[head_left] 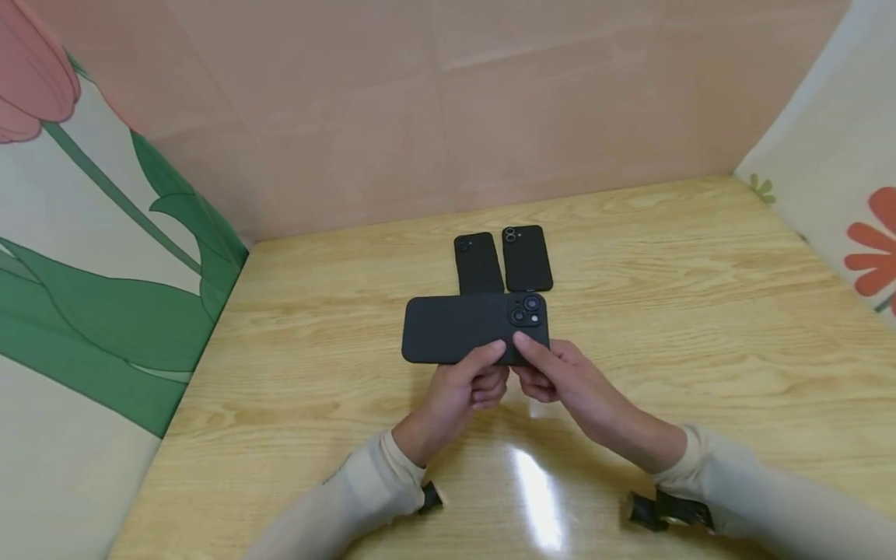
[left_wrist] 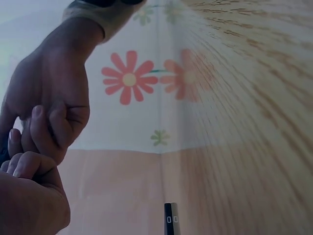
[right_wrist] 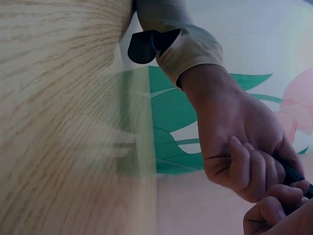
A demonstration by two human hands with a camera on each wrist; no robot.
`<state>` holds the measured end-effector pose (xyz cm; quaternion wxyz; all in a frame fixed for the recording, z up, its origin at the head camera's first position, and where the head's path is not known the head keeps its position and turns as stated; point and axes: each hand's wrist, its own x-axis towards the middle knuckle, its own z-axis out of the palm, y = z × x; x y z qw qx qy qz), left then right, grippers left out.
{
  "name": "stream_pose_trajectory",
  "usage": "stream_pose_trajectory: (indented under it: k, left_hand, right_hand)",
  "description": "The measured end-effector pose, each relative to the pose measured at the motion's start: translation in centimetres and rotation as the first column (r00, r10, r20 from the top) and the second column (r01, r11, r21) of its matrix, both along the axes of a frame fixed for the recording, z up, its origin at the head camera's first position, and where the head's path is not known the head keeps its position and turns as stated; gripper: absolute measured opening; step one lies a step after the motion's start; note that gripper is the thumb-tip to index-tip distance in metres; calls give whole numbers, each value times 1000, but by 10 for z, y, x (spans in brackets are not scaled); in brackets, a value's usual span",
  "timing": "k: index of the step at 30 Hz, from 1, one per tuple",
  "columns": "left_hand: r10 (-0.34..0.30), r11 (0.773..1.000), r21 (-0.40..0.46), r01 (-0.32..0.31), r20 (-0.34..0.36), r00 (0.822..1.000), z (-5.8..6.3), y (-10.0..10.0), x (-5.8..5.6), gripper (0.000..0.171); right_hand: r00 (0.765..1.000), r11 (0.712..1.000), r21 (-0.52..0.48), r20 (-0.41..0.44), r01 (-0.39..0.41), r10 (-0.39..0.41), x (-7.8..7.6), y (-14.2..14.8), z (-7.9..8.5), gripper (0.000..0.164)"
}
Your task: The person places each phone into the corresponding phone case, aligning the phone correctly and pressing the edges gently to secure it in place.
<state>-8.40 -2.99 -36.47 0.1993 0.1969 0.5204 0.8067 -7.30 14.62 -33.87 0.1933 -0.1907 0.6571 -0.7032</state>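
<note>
Both hands grip a black smartphone (head_left: 455, 328) by its near long edge, above the table and back side up, its camera lenses toward the right end. The left hand (head_left: 462, 393) lays its thumb on the phone's back with the fingers curled beneath. Just beside it, the right hand (head_left: 577, 389) has its thumb below the camera block, fingers likewise folded under. In the left wrist view the right hand (left_wrist: 54, 93) shows curled fingers near the left hand (left_wrist: 32, 196). A dark bit of the phone (right_wrist: 293, 174) appears between the hands in the right wrist view; its front is hidden.
Two more black phones lie back up on the wooden table (head_left: 294, 373) beyond the held one: a left phone (head_left: 479, 264), partly covered by it, and a right phone (head_left: 528, 258). A pink backdrop (head_left: 350, 117) closes the far side; flowered panels flank the table.
</note>
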Motion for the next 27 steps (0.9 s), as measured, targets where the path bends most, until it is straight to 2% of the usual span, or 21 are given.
stream_pose_trajectory:
  k: [4,6,9,12,14,15,17,18,19,20,21,22,24,25,26,27]
  left_hand:
    - [-8,997,-81,9,11,1000,0,-2,0,47]
    - [12,995,-98,-9,27,1000,2,-3,1,46]
    - [122,990,-70,-119,43,992,4,-6,-1,48]
    - [280,960,-12,-280,77,957,4,-7,-3,47]
    - [313,947,44,-318,98,945,4,-7,-4,46]
    - [298,949,73,-305,99,950,3,-8,-4,44]
    - [201,965,153,-213,91,975,2,-10,-4,36]
    - [142,971,187,-152,65,988,0,-12,-3,31]
    - [66,976,207,-69,24,998,-1,-14,-3,28]
    - [-21,977,212,27,-30,999,-3,-16,-3,27]
    - [-109,971,203,124,-82,991,-4,-17,-2,28]
    - [-188,962,176,209,-129,974,-5,-19,-2,28]
    - [-309,943,65,327,-202,930,-5,-19,-2,28]
    - [-357,930,6,367,-220,908,-5,-18,-2,33]
    - [-383,923,-40,383,-212,899,-4,-17,-1,41]
    - [-389,921,-72,382,-192,901,-3,-16,0,49]
  right_hand:
    - [998,998,2,4,68,-68,0,-1,0,49]
    - [993,993,6,2,115,-115,0,-1,0,52]
    - [979,978,-27,8,206,-205,-1,0,3,56]
    - [959,953,-108,50,282,-278,-5,3,4,54]
    - [951,937,-162,85,308,-298,-6,7,4,51]
    - [947,929,-187,105,319,-304,-7,8,5,48]
    - [945,917,-233,125,323,-301,-8,10,6,46]
    - [942,909,-254,137,331,-305,-8,11,7,45]
    - [940,901,-272,143,339,-311,-8,12,9,46]
    - [935,891,-286,149,352,-321,-8,13,10,46]
    - [929,882,-296,156,367,-335,-9,14,12,47]
    - [926,877,-299,153,376,-345,-9,15,13,49]
    - [919,875,-281,148,394,-366,-9,16,14,50]
    - [920,880,-268,143,392,-366,-9,17,14,50]
    - [920,885,-252,145,390,-364,-10,18,15,50]
    - [923,892,-240,148,383,-356,-10,19,15,49]
